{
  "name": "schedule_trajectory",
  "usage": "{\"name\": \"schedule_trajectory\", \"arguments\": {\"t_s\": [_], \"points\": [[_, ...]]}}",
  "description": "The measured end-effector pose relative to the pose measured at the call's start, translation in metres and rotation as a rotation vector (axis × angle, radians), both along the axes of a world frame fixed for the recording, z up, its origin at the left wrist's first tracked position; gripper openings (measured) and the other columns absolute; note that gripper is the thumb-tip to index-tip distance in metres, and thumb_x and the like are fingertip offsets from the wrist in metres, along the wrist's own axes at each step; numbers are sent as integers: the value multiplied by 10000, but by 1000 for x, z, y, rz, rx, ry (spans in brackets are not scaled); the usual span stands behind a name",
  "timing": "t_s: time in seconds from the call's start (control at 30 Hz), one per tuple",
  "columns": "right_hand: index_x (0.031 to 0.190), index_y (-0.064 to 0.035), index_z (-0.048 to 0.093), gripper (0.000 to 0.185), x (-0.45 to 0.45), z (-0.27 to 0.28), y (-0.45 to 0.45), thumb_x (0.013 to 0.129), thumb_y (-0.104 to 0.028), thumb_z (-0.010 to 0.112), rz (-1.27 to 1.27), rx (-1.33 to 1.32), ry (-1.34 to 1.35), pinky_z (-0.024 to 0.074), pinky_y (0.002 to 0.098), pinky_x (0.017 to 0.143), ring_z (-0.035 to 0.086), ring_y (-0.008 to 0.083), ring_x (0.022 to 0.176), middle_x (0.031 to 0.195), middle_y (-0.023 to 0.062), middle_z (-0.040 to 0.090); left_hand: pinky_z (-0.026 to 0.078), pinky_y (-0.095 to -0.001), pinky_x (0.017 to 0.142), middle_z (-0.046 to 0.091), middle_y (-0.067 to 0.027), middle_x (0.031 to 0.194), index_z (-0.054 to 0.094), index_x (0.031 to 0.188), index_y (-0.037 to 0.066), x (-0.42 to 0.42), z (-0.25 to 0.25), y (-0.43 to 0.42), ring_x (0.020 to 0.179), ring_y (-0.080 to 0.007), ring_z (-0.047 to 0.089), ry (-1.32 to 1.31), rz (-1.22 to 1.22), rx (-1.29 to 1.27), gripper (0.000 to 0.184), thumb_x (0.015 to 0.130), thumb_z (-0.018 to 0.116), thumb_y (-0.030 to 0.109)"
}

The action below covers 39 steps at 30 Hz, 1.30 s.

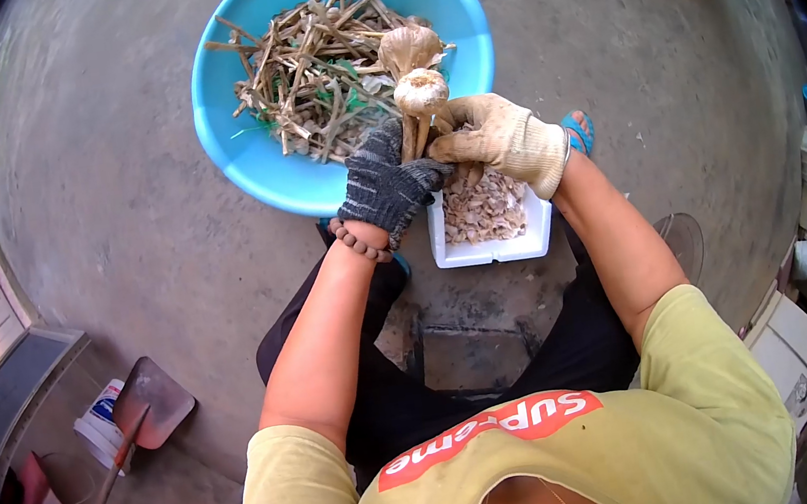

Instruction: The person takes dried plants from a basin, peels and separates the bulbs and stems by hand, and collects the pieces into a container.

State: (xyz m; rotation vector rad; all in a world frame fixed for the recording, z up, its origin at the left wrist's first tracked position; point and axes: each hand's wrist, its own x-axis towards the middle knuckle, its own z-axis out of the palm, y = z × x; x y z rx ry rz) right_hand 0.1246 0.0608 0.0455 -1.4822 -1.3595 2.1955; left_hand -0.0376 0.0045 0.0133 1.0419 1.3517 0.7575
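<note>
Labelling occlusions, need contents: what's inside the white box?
The white box holds many small, pale pieces, possibly garlic cloves. The right hand hides much of its far end, and the pieces cover its floor, so neither can be checked.

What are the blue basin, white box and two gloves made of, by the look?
Blue basin: likely plastic; smooth, slight sheen, rounded rim.
White box: probably foam; pale, thick walls.
Left glove, dark, and right glove, cream: knitted yarn, matte, visible knit texture. Cotton or synthetic: can't tell.
</note>
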Motion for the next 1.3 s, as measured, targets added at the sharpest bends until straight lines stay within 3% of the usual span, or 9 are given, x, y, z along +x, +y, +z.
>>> {"name": "schedule_trajectory", "arguments": {"t_s": [0.27,0.33,0.57,0.73,1.0,1.13,1.2,1.23,1.3], "points": [[785,-13,547,225,2,7,-3,742,-209,649,-37,-1,8,446,226,443,513,99,479,601,40,530,476,-307,689,614,-111,874,568,1013,24,1,17,3,783,-196,591,-52,-2,-56,452,615,724,170],[821,-8,546,215,8,2,-2,755,-198,624,-36,-33,66,444,216,456,514,92,507,643,35,528,434,-226,502,585,-30,724,578,920,11,2,30,6,591,-96,533,-242,96,-223,281,660,675,57],[919,-24,543,287,8,4,-2,754,-238,640,-179,-26,234,447,211,490,520,100,526,679,47,553,447,-234,509,585,-46,714,568,905,20,4,11,8,592,-99,544,-132,115,-135,288,651,691,78],[1033,-1,547,450,-2,6,-1,710,-283,685,26,53,-66,447,218,471,511,89,516,752,58,589,479,-282,702,601,-84,905,520,1044,23,10,-7,3,817,-156,578,320,-49,502,501,620,752,153],[883,-17,565,353,6,-10,-2,710,-299,689,-131,29,35,429,206,468,509,85,498,633,25,524,440,-332,826,583,-143,1003,501,1101,6,5,-6,6,946,-242,556,22,-13,-3,520,648,714,144],[871,-19,569,347,16,-14,4,702,-299,683,-193,153,-34,455,237,514,534,105,552,652,46,538,492,-320,703,607,-136,898,523,1046,1,5,1,15,813,-226,599,157,34,-96,455,657,710,144],[851,-15,568,325,18,-8,3,682,-274,665,168,282,-326,465,279,576,560,162,600,690,90,570,488,-253,454,592,-82,680,541,882,7,5,18,24,550,-149,572,104,173,-445,241,704,667,109],[843,-16,567,303,19,-12,0,670,-256,638,401,478,-393,460,318,650,580,236,674,746,130,596,500,-259,466,589,-98,678,524,870,0,3,9,25,559,-163,581,93,241,-469,240,704,666,99],[915,-43,577,337,19,-27,-11,665,-258,650,881,388,-569,461,346,733,585,299,798,824,143,608,500,-260,465,587,-104,679,514,879,4,-3,7,22,563,-168,584,18,288,-446,255,701,670,98]]}}
